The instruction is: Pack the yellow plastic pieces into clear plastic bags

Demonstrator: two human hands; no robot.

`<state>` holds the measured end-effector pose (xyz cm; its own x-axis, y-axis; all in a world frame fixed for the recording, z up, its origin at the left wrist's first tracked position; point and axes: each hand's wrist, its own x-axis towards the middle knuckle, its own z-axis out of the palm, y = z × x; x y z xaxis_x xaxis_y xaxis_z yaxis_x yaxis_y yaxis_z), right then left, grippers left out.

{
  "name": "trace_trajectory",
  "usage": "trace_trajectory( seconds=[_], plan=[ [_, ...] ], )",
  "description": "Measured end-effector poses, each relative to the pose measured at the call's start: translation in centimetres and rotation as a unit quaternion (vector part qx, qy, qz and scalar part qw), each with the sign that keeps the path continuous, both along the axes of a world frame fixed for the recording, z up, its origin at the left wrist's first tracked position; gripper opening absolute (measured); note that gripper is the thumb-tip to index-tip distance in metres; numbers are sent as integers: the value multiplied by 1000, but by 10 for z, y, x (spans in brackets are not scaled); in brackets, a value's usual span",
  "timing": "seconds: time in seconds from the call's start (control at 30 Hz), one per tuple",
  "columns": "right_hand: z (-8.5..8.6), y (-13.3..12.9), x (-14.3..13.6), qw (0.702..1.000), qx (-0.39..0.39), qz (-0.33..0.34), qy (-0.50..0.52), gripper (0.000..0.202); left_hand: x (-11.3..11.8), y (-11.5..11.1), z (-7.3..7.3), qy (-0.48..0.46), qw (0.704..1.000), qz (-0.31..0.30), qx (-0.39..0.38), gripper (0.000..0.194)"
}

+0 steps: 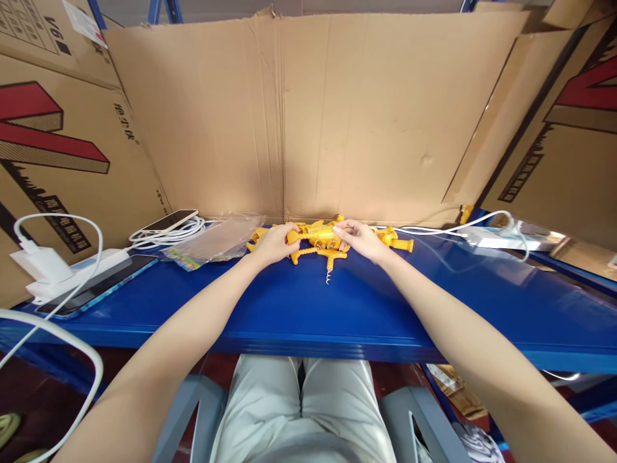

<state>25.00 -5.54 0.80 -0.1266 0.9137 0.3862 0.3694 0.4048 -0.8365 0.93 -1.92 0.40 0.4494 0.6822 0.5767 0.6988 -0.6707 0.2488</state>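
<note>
Several yellow corkscrews and similar yellow-handled tools lie in a row at the back of the blue shelf (299, 315). One yellow corkscrew (330, 254) has its metal spiral pointing toward me. My left hand (277, 244) has its fingers closed round the end of a yellow tool at the left of the pile. My right hand (359, 238) pinches a yellow piece near the middle of the row. Another yellow tool (401, 244) sticks out to the right of my right hand. The fingers partly hide the pieces they hold.
Cardboard (366, 116) stands behind the shelf. A clear plastic bag (216, 238), a phone (171, 220) and coiled white cable lie at the left. Nearer is a second phone (101, 286) beside a power strip (80, 273). Another power strip (506, 238) lies at the right.
</note>
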Motion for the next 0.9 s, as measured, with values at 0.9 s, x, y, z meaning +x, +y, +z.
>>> trace_trajectory(
  seconds=[0.9],
  plan=[
    [6, -7, -4, 996, -85, -4, -24, 50, 1, 0, 1, -8, 999, -19, 26, 21]
  ],
)
